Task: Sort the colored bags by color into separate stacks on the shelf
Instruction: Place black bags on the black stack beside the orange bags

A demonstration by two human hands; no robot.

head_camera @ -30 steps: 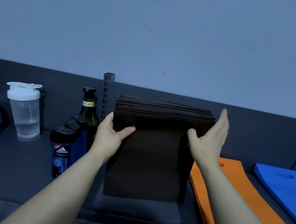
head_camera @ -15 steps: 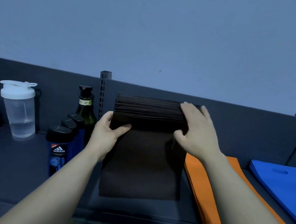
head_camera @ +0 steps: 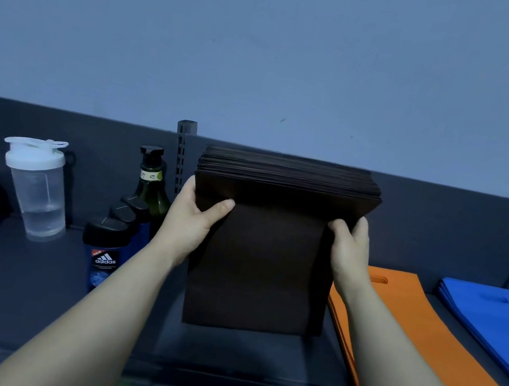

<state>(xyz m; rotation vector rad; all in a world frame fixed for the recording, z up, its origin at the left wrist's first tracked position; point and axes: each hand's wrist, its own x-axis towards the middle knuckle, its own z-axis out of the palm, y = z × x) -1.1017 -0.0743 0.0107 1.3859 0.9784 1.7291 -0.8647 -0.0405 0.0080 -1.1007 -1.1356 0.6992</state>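
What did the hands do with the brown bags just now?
The right hand slid off the top of the brown bags to their right side and grips them there. The left hand kept holding the left side. The orange bags and blue bags stayed flat.

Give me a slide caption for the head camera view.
Left hand and right hand hold brown bags upright at the shelf, beside orange bags and blue bags.
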